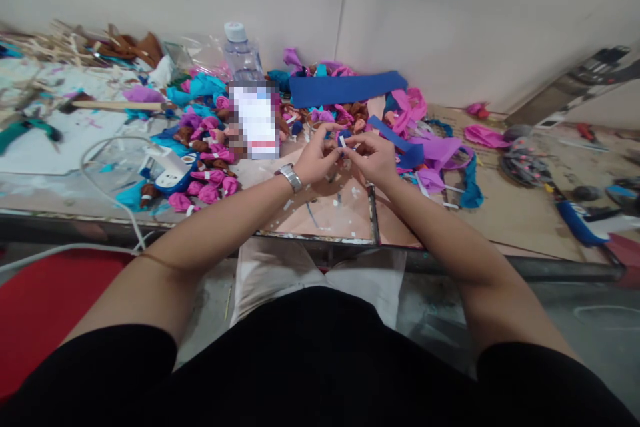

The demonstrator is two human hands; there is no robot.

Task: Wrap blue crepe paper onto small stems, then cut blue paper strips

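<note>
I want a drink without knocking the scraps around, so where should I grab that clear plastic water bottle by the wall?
Grip the water bottle around its bare upper body, just under the white cap, probably coming from above. It stands upright, and paper scraps crowd its base.

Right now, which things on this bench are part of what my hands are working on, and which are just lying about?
In hand:
left hand and right hand, pinching a small blue piece with white strip
pink wrapped pieces, seemingly finished ones
blue sheet, likely the stock

Lying about:
water bottle
power strip
wooden sticks
teal pliers
</note>
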